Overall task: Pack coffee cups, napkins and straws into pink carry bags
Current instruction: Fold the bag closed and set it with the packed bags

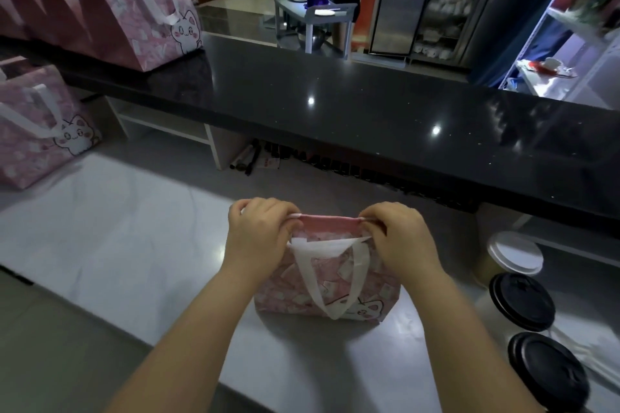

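A pink carry bag (335, 292) with a white cat print and white handles stands on the grey worktop (134, 245) in front of me. My left hand (258, 238) pinches the left end of its top rim. My right hand (399, 241) pinches the right end of the same rim. The rim is pulled taut between them and the bag's inside is hidden. To the right stand three lidded coffee cups: one with a white lid (515, 253) and two with black lids (521, 302) (547, 375).
Another pink bag (40, 131) stands at the left of the worktop. Several more pink bags (110, 3) line the raised black counter (335, 104). White plastic wrap (590, 359) lies by the cups. A person stands at a cart (315, 13) in the background.
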